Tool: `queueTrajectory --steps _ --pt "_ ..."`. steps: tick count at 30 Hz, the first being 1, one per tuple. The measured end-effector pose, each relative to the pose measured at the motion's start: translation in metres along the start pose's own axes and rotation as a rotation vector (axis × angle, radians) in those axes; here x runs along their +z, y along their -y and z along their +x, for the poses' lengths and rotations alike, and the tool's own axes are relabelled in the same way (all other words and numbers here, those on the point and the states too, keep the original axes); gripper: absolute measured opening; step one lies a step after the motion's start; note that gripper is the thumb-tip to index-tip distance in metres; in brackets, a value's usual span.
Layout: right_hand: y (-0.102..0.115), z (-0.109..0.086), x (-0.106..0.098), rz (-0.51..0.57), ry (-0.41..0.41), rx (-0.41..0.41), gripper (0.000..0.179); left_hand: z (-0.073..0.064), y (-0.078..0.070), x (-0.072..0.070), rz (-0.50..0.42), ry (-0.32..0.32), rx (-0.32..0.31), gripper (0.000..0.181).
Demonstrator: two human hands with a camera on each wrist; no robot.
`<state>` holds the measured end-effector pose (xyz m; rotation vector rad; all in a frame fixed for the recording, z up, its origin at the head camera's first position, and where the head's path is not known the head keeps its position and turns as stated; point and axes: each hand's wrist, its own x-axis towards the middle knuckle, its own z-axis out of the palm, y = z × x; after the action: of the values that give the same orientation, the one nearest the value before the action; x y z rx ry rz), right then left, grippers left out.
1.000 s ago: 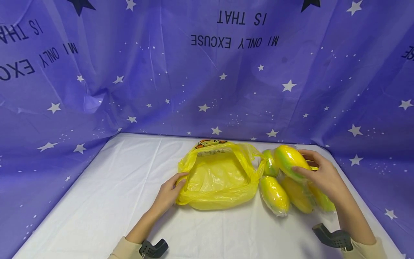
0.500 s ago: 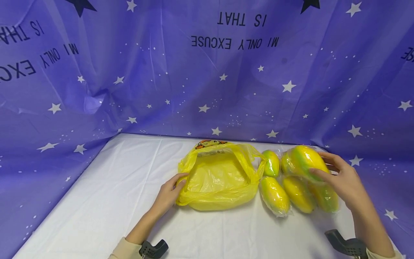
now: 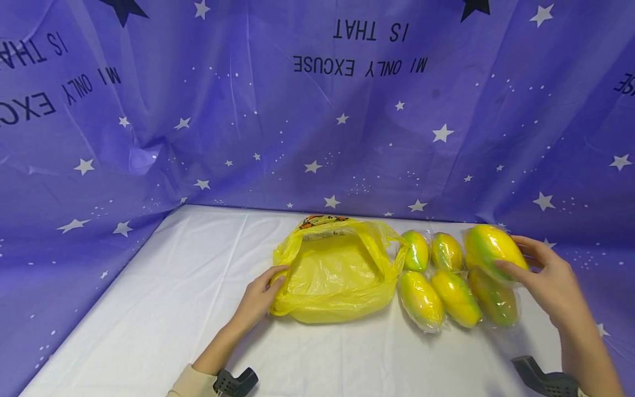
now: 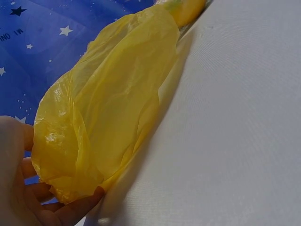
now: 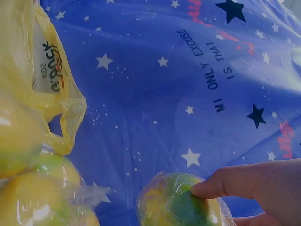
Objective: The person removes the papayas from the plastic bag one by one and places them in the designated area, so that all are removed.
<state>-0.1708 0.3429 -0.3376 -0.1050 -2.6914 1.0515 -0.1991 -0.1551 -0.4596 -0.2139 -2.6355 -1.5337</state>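
Observation:
A yellow plastic bag (image 3: 332, 302) lies on the white-covered table with its wide mouth facing me. My left hand (image 3: 260, 292) grips its left edge; in the left wrist view the thumb lies along the lower rim and the fingers sit behind the film. At the right, my right hand (image 3: 548, 275) holds a yellow-green mango (image 3: 491, 248) in clear wrap. The right wrist view shows the thumb pressed on that wrapped mango (image 5: 181, 202). Beneath it, partly covered by it, is another wrapped mango (image 3: 501, 306).
Several more wrapped mangoes stand in two rows between bag and right hand, among them a front mango (image 3: 421, 300) and a back mango (image 3: 415, 251) beside the bag's handle. A purple star-printed curtain (image 3: 317, 138) rises behind the table (image 3: 188, 286).
My right hand has moved right with the held mango, from over the middle of the group to its right end, uncovering a back-row mango. My left hand and the bag look unchanged.

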Motion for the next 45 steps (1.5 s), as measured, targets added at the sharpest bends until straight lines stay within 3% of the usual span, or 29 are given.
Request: queueTrajectory --steps 14,27,45 --pt "-0.018 0.001 -0.007 -0.094 -0.087 0.124 0.076 0.0 0.0 0.0 0.003 -0.009 -0.007 0.032" --pt "-0.037 0.007 -0.012 -0.185 -0.111 0.168 0.076 0.0 0.0 0.0 0.004 -0.004 -0.004 0.033" --pt "-0.071 0.012 -0.012 -0.249 -0.013 0.232 0.082 0.0 0.0 0.0 0.008 0.001 -0.012 0.033"
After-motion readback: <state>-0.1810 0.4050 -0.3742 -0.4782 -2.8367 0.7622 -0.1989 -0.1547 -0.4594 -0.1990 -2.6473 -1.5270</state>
